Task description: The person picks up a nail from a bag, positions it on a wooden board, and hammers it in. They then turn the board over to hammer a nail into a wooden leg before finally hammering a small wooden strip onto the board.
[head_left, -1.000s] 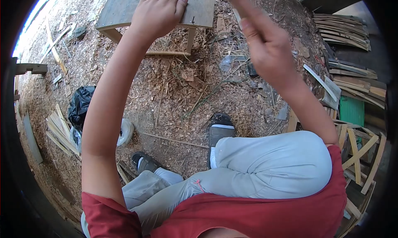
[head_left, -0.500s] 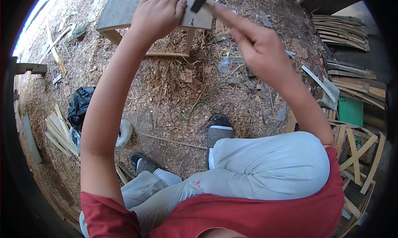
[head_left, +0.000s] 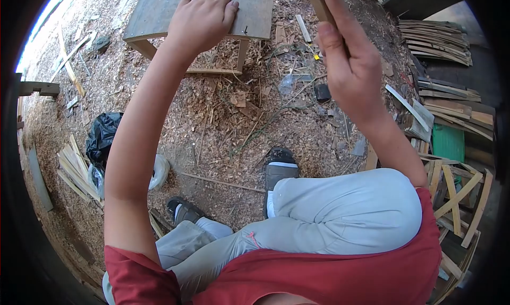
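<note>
My left hand (head_left: 204, 18) lies flat, fingers stretched, on the board top (head_left: 154, 15) of a small wooden frame. Near the board's front edge, right of that hand, a nail (head_left: 245, 30) sticks up. My right hand (head_left: 353, 66) is raised to the right of the board, wrapped round the wooden handle (head_left: 319, 5) of a hammer. The hammer's head is out of view past the top edge. Below the board show a leg (head_left: 242, 55) and a lower rail (head_left: 212, 71) of the frame.
Wood shavings cover the ground (head_left: 212, 124). Stacked slats (head_left: 438, 39) and a green object (head_left: 449, 143) lie at the right, above a slatted wooden crate (head_left: 459, 199). A black plastic bag (head_left: 102, 138) and loose sticks (head_left: 74, 167) lie at the left. My shoes (head_left: 281, 164) rest below the frame.
My right hand has lifted the hammer up and to the right, away from the nail, and its head has left the view. My left hand stays on the board.
</note>
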